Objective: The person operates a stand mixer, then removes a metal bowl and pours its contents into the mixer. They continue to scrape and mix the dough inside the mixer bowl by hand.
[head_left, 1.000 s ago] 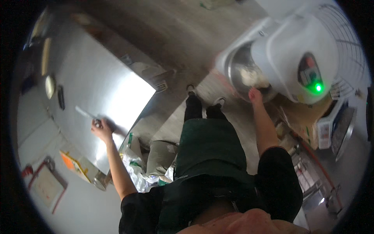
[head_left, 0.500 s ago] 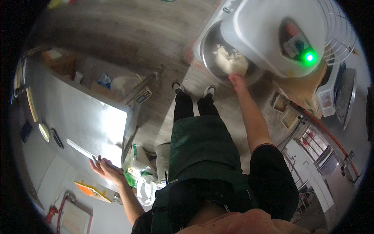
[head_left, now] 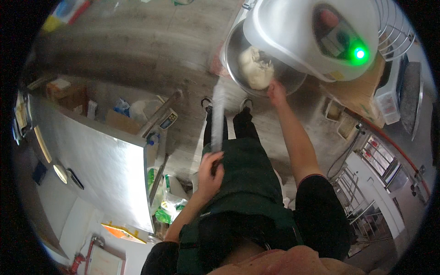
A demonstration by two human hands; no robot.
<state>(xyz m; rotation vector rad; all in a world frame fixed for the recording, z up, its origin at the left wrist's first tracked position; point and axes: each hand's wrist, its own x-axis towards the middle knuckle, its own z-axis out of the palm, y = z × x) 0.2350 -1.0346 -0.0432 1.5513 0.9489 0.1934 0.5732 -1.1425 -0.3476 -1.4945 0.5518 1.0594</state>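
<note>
wearer's l. hand (head_left: 211, 172) is grasping a long, straight, silver-grey blade (head_left: 218, 119), fingers closed round its handle end, over the dark green cloth apron (head_left: 240, 178); blade is showing blurred. r. hand (head_left: 276, 93) is resting at the near rim of the round stainless-steel bowl (head_left: 291, 78), fingers bent, beside the dough; can't tell if gripping. the cream-white, lumpy dough (head_left: 257, 75) is lying in the bowl, nr the rounded white mixer head (head_left: 284, 36). step, as judged: tending dough, blade in hand. next move is prob. calling for steady blade control, edge clear of r. fingers. flat, shiny steel table (head_left: 101, 156) is standing at l., catching glare. grey, streaked floor (head_left: 137, 50) is stretching beyond.
</note>
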